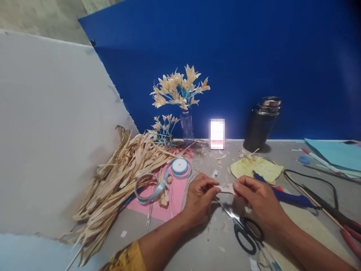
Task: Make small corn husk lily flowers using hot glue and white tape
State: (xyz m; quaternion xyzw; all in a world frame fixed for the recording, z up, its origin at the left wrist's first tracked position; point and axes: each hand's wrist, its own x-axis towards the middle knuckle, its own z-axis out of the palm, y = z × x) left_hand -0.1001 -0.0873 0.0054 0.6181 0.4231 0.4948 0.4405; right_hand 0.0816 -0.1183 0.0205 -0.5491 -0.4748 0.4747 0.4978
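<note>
While both hands pinch husk strip (226,188), vase (187,127) holds husk flowers (180,87).

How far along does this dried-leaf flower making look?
Done: a vase of finished flowers and a smaller bunch stand at the blue board. In hand: left hand and right hand pinch one small leaf strip above the scissors. Left: a large pile of dried leaves.

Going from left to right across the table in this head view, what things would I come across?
Pile of dried husks → ribbon spool → left hand → small pale strip pinched by both hands → right hand → blue-handled tool → red-handled pliers.
</note>
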